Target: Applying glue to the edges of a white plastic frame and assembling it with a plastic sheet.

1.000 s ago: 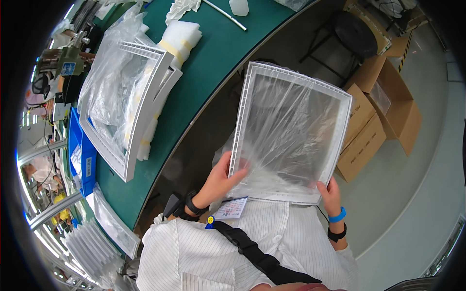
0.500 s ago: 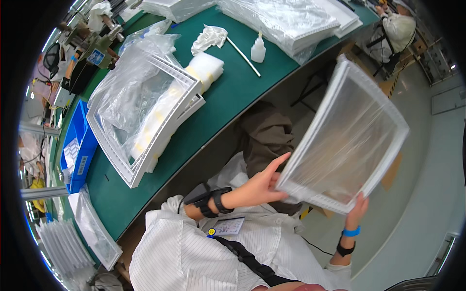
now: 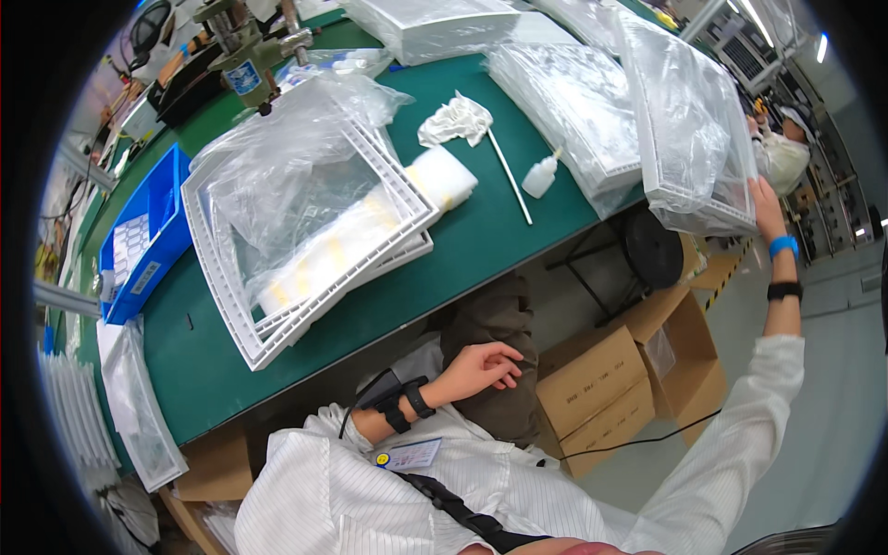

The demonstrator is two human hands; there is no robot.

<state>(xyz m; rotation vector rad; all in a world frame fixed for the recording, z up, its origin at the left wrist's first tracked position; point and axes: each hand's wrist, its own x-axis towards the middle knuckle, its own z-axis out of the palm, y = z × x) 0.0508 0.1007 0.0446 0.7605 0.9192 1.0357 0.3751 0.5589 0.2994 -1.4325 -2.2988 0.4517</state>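
Observation:
My right hand (image 3: 766,211), arm stretched out to the far right, grips the near corner of a white rectangular plastic frame (image 3: 655,153) in clear film. The frame is at the right end of the table, beside a stack of film-covered white frames (image 3: 564,111); whether it rests on anything is unclear. Over my lap, my left hand (image 3: 486,368) is empty, its fingers loosely bent and apart. On the table in front of me, white frames (image 3: 227,296) lie stacked, crumpled clear film (image 3: 287,176) over them and a white foam roll (image 3: 442,178) showing through the opening.
The green table (image 3: 490,240) also carries a white cloth (image 3: 455,120), a thin white stick (image 3: 509,176), a small squeeze bottle (image 3: 541,176), a blue bin (image 3: 153,240) and a bench press (image 3: 242,65). Below stand a round stool (image 3: 653,248) and open cardboard boxes (image 3: 597,379). A co-worker (image 3: 786,153) sits far right.
The film-covered frame has moved from in front of me to the table's far right end, carried by my right hand. My left hand has let go of it and drawn back over my lap.

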